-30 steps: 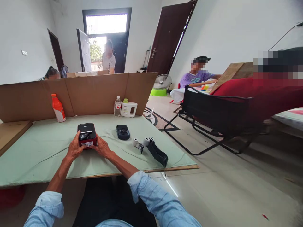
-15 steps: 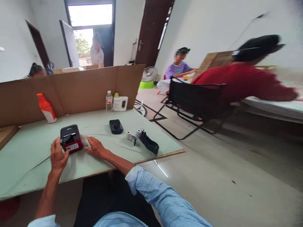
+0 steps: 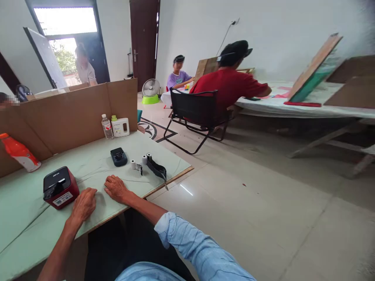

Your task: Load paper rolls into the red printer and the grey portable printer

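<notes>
On the pale green tabletop (image 3: 96, 226), my left hand (image 3: 84, 203) rests just right of a boxy black-and-red label printer (image 3: 60, 187), which has a white sticker on its front. Its fingers are loosely bent and hold nothing visible. My right hand (image 3: 117, 189) lies a short way to the right, fingers slightly curled against the table, with no object seen in it. Beyond it sits a small dark handheld printer (image 3: 118, 156). Nearby are a small white paper roll (image 3: 133, 165) with a loose printed strip, another white roll (image 3: 144, 159), and a black ribbon roll (image 3: 156, 168) partly unwound.
A cardboard screen (image 3: 79, 111) stands along the far edge. Before it are an orange bottle (image 3: 20, 152), a clear bottle (image 3: 107, 127) and a white jug (image 3: 120, 128). To the right, a person in red (image 3: 225, 86) sits in a black folding chair (image 3: 195, 107); other people are farther back.
My left hand has moved from the label printer's left side to its right. My right hand has drawn away from the printer. The view has turned right.
</notes>
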The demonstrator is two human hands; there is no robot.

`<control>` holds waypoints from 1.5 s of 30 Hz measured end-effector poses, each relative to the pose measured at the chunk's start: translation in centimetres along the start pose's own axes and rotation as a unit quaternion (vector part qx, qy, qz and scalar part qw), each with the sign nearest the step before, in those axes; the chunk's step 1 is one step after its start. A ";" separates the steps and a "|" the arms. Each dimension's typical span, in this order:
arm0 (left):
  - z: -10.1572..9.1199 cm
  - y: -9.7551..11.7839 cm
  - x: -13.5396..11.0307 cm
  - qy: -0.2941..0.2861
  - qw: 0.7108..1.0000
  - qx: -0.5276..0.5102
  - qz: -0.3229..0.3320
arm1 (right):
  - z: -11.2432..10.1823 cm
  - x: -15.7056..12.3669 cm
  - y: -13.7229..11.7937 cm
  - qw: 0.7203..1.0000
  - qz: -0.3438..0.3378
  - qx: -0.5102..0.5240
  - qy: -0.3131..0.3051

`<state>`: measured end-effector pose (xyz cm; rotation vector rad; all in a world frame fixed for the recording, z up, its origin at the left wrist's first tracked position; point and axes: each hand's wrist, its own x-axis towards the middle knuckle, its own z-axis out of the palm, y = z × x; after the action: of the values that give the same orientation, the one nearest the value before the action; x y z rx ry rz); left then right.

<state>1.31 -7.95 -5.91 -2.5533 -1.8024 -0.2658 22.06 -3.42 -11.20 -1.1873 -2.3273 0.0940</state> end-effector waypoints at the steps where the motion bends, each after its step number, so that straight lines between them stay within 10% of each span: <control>1: -0.3 0.0 1.2 0.003 1.000 -0.006 -0.008 | 0.0 0.1 0.0 1.000 0.000 0.001 0.000; 12: -0.3 4.6 18.2 -0.024 0.952 -0.298 -0.067 | -3.1 4.9 4.7 0.946 0.243 0.095 0.194; 25: 5.1 8.3 17.3 -0.046 0.957 -0.264 -0.115 | -6.4 6.0 8.3 0.929 0.354 0.015 -0.110; 45: 5.4 6.7 19.9 -0.023 0.967 -0.245 -0.072 | -7.0 8.0 9.4 0.928 0.359 0.061 -0.077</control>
<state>14.79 8.94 -7.76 -2.7402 -2.1758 -0.7458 28.45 7.36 -4.52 -1.9579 -1.8503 0.5943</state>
